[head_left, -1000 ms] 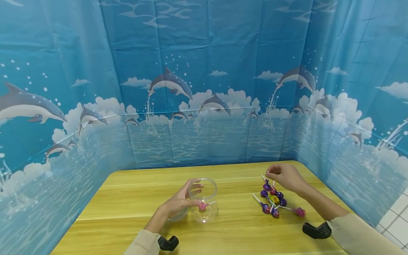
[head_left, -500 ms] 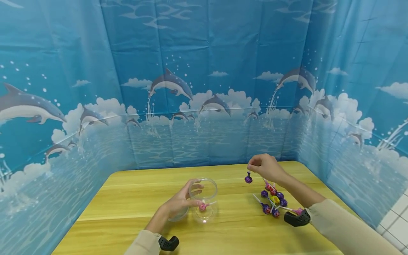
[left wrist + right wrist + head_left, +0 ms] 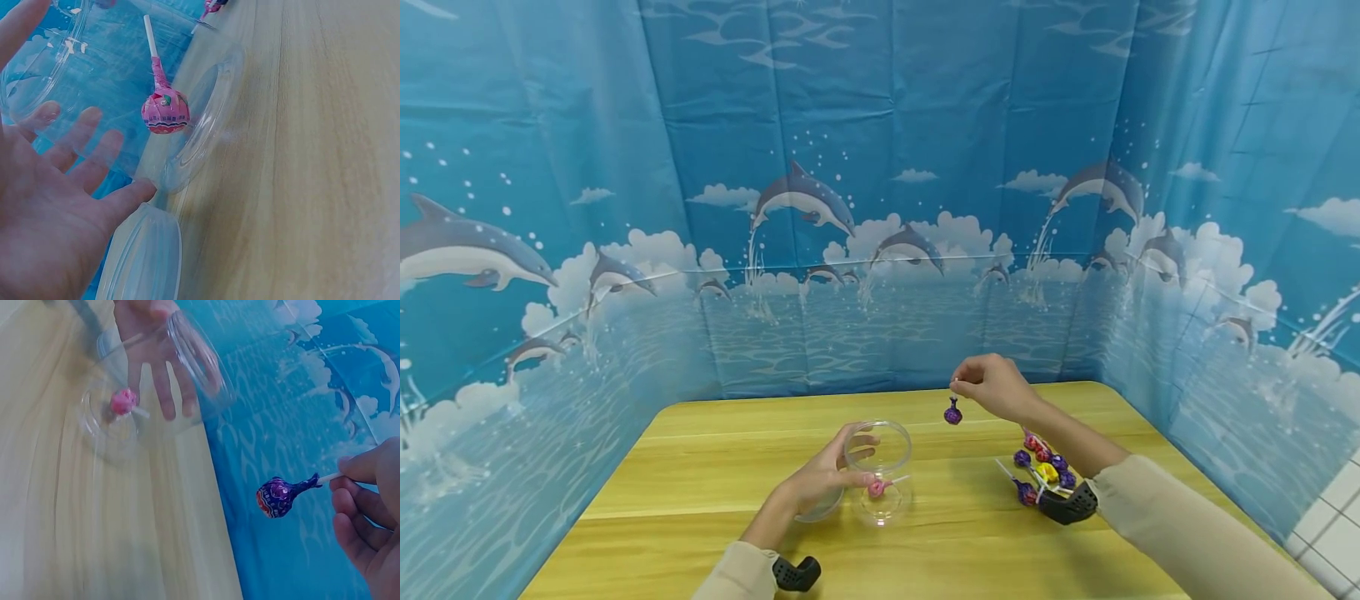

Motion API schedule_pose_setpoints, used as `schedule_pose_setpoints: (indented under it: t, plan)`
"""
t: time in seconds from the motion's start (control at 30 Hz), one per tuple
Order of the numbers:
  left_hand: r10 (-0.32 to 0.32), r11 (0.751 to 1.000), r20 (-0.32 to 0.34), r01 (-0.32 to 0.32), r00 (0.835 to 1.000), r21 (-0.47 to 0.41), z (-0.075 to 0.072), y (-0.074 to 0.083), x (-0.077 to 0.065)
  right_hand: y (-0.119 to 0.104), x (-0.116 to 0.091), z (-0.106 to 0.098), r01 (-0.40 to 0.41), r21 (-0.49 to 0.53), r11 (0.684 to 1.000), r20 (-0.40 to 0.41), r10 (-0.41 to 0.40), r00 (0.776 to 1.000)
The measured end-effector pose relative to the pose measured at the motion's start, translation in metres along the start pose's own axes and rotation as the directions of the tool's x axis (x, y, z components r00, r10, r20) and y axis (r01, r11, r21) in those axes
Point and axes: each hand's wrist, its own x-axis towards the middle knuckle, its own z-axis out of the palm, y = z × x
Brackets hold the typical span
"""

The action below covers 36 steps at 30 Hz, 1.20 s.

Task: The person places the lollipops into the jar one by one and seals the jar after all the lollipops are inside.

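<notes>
A clear plastic jar [image 3: 880, 447] stands upright on the table with a pink-wrapped lollipop [image 3: 165, 112] inside it. My left hand [image 3: 820, 477] holds the jar from the left, fingers spread behind the wall and thumb across the near side. Under that hand lies a clear round lid [image 3: 147, 256]. To the jar's right, my right hand [image 3: 996, 390] pinches the white stick of a purple-wrapped lollipop [image 3: 278, 497] between thumb and forefinger. Its wrapped head hangs downward in the head view, above the tabletop and apart from the jar.
Several lollipops in purple, red and pink wrappers lie in a loose pile on the right of the table [image 3: 715, 467], around a yellow one [image 3: 1047, 472]. My right forearm partly covers them. A blue dolphin-print curtain [image 3: 880, 325] surrounds the table's back and sides.
My right hand has lifted the purple lollipop out of the pile by its stick and carried it left toward the jar. The left hand and jar have stayed in place.
</notes>
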Motion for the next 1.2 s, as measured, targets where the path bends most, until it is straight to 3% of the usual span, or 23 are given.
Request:
schedule_pose_setpoints:
  t: [0.23,0.53,0.73,1.2]
  plan:
    - [0.003,1.000,-0.001,-0.003,1.000,0.007,0.000,-0.001,0.000,-0.018,0.008,0.011,0.000,0.058,0.998,-0.007,0.000,1.000]
    - [-0.002,1.000,-0.012,0.002,1.000,0.022,0.000,0.000,0.001,-0.042,0.022,0.041,0.104,0.129,0.986,-0.010,-0.104,0.995]
    - [-0.011,1.000,-0.005,0.011,1.000,0.021,0.000,0.000,0.001,-0.050,0.027,0.070,0.204,0.122,0.971,0.027,-0.208,0.978]
    - [-0.071,0.996,-0.037,0.072,0.997,0.046,0.000,0.002,-0.003,-0.057,0.031,0.132,0.318,0.096,0.943,0.135,-0.328,0.935]
